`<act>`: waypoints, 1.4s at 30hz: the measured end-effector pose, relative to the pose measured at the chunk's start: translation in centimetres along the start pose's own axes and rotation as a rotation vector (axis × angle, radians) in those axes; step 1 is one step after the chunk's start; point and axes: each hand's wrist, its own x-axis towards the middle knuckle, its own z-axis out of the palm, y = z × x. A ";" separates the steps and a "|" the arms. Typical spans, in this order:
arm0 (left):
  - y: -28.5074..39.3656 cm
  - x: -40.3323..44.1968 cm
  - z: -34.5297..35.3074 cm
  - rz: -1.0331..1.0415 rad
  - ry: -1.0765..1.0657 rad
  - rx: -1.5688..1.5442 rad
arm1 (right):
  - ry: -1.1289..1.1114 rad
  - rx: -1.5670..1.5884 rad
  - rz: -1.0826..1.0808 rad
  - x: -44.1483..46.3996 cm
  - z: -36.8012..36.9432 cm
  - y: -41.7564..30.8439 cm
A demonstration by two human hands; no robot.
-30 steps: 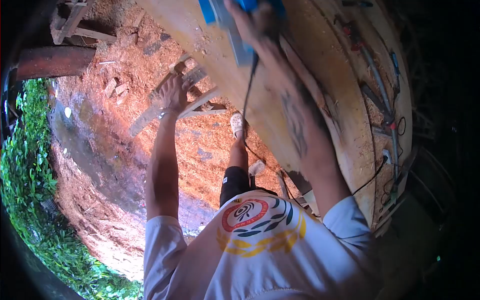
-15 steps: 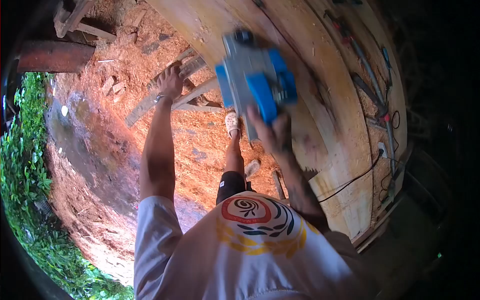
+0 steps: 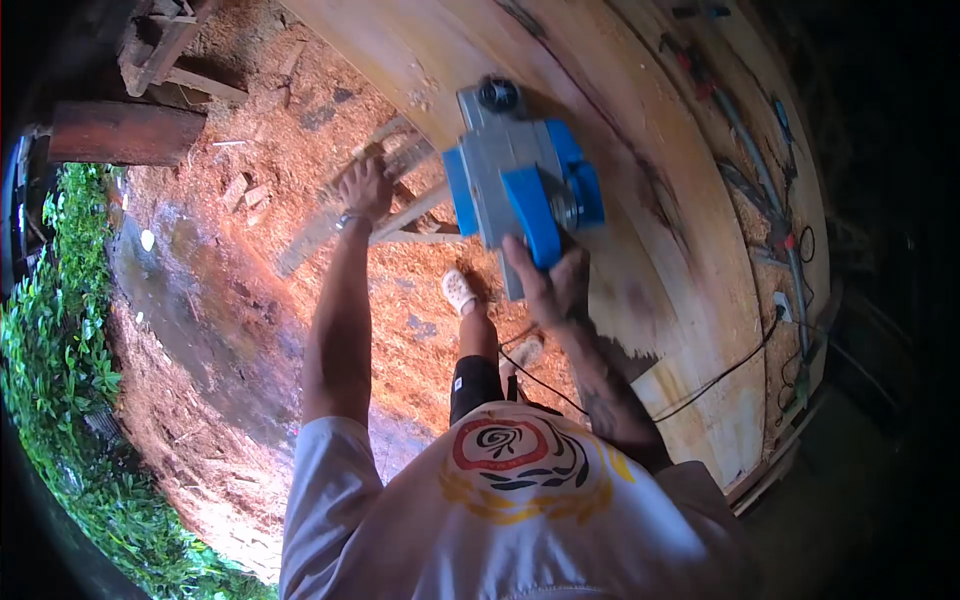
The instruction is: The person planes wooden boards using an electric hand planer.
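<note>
My right hand [image 3: 558, 285] is wrapped around the rear handle of a blue and grey electric planer [image 3: 490, 170]. The planer is over the left part of a wide wooden slab [image 3: 630, 250]; whether its sole touches the wood cannot be made out. A black round knob [image 3: 498, 94] stands at its front end. My left hand [image 3: 366, 190], with a band at the wrist, is held out to the left with its fingers spread and nothing in it. Below it in the picture are loose boards [image 3: 310, 240] on the floor.
Wood shavings [image 3: 400, 290] cover the ground around my feet. Long tools with cords [image 3: 790, 270] lie along the slab's right side. A black cable [image 3: 715, 382] crosses its near end. A dark red-brown beam [image 3: 130, 133] and green plants [image 3: 60, 330] are at left.
The whole view has shifted slightly, so everything sits lower and further right. The planer is less blurred, still in my right hand. A cord now shows below that hand. My left hand remains spread.
</note>
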 end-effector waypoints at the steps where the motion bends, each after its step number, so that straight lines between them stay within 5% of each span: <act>1: -0.3 -0.1 0.5 0.015 0.011 0.017 | -0.017 0.003 -0.030 2.5 0.8 -0.6; 4: -0.9 0.3 1.2 0.042 0.015 0.011 | 0.044 -0.027 -0.184 10.0 4.2 -1.1; 11: 0.6 -0.4 -0.7 0.010 -0.016 -0.066 | 0.187 -0.266 -0.107 27.8 11.9 -3.0; 15: 0.3 -0.4 -0.3 0.007 -0.037 -0.105 | 0.221 -0.174 -0.033 40.0 16.6 -4.9; 21: -0.5 -0.5 -0.2 0.009 -0.031 -0.138 | 0.086 0.088 -0.011 43.4 18.2 -8.1; 28: -1.7 0.9 -1.5 0.096 -0.234 -0.262 | 0.063 -0.004 0.130 14.1 12.4 -2.1; 30: -7.4 5.8 6.3 0.568 -0.088 -0.469 | 0.119 0.034 0.257 3.9 11.2 -2.3; 32: -10.0 7.4 2.8 0.496 -0.169 -0.685 | 0.171 0.180 0.401 -3.9 10.4 -3.4; 34: -11.0 3.3 -11.2 0.420 -0.134 -0.795 | 0.271 0.174 0.485 -9.3 9.7 -5.7; 35: -15.3 4.2 -9.5 0.377 -0.202 -0.938 | 0.319 0.174 0.542 -11.9 9.8 -6.3; 38: -25.1 4.7 -9.5 0.079 -0.415 -1.237 | 0.320 -0.052 0.210 -17.9 9.3 -6.0; 40: -31.5 4.1 -7.5 -0.335 -0.490 -1.505 | 0.489 0.039 0.313 -22.0 11.2 -6.7; 41: -34.8 3.0 -6.8 -0.403 -0.480 -1.476 | 0.540 0.105 0.325 -24.1 11.6 -6.9; 42: -36.6 2.3 -7.0 -0.694 -0.446 -1.431 | 0.593 0.171 0.333 -25.7 12.5 -7.3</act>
